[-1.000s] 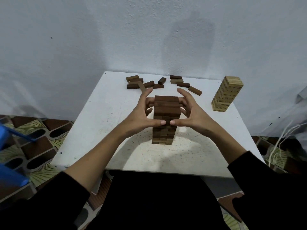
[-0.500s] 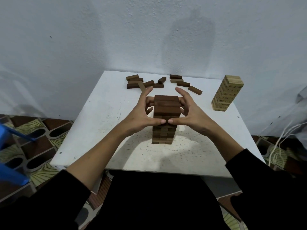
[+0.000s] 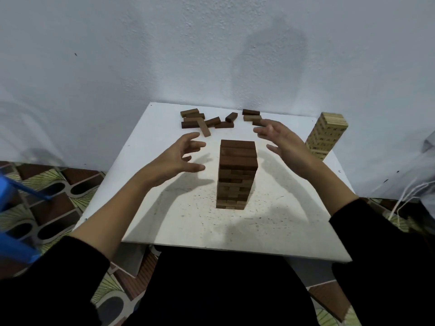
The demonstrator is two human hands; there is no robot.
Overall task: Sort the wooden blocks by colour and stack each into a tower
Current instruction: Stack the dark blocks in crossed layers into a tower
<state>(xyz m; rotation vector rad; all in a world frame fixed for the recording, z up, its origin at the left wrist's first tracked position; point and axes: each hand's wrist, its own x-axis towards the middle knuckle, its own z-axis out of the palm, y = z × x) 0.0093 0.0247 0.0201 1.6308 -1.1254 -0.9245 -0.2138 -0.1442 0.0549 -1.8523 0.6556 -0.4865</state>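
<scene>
A tower of dark brown blocks (image 3: 236,175) stands upright in the middle of the white table (image 3: 164,222). My left hand (image 3: 175,160) hovers to its left, fingers spread and loosely curled, holding nothing and clear of the tower. My right hand (image 3: 283,142) floats to the tower's upper right, fingers spread, also empty. Several loose dark brown blocks (image 3: 207,122) lie at the table's far edge; my right hand covers some of them. A light-wood tower (image 3: 326,135) stands at the far right corner.
A white wall rises directly behind the table. Patterned floor tiles lie on both sides. A blue plastic object (image 3: 14,231) sits at the left edge of view. White cords (image 3: 404,196) hang at the right.
Both hands have let go of the dark brown tower and moved outward, the left to the left and the right up toward the far blocks. The tower stays standing.
</scene>
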